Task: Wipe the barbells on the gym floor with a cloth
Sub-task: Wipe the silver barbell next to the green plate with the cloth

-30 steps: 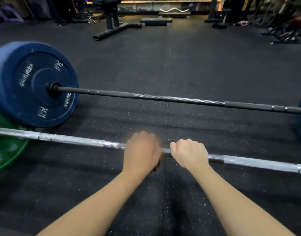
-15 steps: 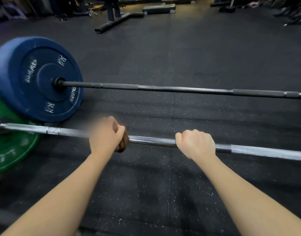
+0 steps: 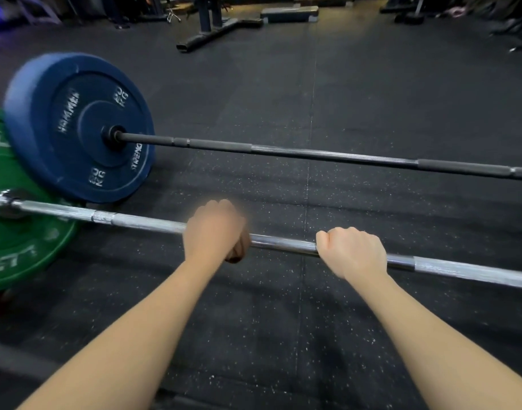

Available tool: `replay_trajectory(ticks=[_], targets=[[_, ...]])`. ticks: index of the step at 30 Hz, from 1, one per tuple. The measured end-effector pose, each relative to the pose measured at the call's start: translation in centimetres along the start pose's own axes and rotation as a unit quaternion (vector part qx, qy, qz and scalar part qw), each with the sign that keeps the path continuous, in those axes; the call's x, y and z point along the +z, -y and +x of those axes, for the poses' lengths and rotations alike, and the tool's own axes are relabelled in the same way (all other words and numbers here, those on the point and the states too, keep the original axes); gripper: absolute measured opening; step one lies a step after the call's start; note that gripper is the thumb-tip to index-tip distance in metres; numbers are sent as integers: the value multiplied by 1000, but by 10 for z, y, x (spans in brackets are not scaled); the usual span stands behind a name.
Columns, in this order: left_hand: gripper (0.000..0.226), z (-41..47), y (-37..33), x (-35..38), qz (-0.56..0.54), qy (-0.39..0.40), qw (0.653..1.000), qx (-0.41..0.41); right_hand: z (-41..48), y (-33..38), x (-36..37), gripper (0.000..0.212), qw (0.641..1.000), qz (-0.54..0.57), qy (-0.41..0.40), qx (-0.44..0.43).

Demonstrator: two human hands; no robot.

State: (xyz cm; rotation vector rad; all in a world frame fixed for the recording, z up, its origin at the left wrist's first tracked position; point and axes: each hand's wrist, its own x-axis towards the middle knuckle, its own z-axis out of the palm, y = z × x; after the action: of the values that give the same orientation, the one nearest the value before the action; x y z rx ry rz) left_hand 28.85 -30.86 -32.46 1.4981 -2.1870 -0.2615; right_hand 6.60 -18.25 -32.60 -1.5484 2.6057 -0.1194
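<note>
A brown cloth (image 3: pixel 238 253), lower centre, is gripped by the left hand (image 3: pixel 214 230) on the silver steel barbell shaft (image 3: pixel 283 243); the right hand (image 3: pixel 354 252) curls round the shaft nearby. Bare shaft runs left to a green round plate (image 3: pixel 23 250) and right off the frame.

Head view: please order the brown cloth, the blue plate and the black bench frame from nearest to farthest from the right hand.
1. The brown cloth, on the silver bar under the left hand, just left of the right hand.
2. The blue plate, far left, on the black bar.
3. The black bench frame, at the back.
</note>
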Motion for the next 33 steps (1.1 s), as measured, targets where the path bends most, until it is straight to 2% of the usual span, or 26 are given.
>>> replay_trajectory(ticks=[5, 10, 13, 16, 18, 21, 23, 24, 26, 28, 33], targets=[[13, 19, 60, -24, -6, -14, 996, -89, 0, 0, 2, 39, 1000, 9, -8, 11], [11, 27, 60, -22, -5, -14, 992, -127, 2, 1, -3, 41, 999, -10, 32, 25], [16, 23, 59, -19, 33, -9, 994, -103, 2, 18, -15, 42, 999, 7, 21, 23], [33, 14, 49, -17, 40, -44, 996, -73, 9, 67, -23, 40, 998, 49, -8, -42], [40, 5, 42, -12, 33, -74, 995, -58, 17, 107, -24, 39, 993, 91, 15, -68], [27, -3, 52, -9, 28, -102, 994, -9, 19, 145, -14, 30, 989, 78, 61, -113], [21, 2, 67, -14, 26, -81, 996, 16, 13, 150, -2, 13, 984, 13, 49, -172], [20, 7, 75, -19, 32, -64, 997, 24, 11, 149, 4, 17, 980, -13, 32, -194], [19, 19, 92, -29, 37, -38, 999, 3, 11, 146, 9, 27, 978, -27, 14, -208], [16, 32, 114, -40, 31, -29, 998, -47, 14, 147, 9, 27, 974, -59, 9, -219], [10, 48, 133, -46, 13, -27, 991, -129, 15, 150, 13, 25, 983, -18, 23, -180]])
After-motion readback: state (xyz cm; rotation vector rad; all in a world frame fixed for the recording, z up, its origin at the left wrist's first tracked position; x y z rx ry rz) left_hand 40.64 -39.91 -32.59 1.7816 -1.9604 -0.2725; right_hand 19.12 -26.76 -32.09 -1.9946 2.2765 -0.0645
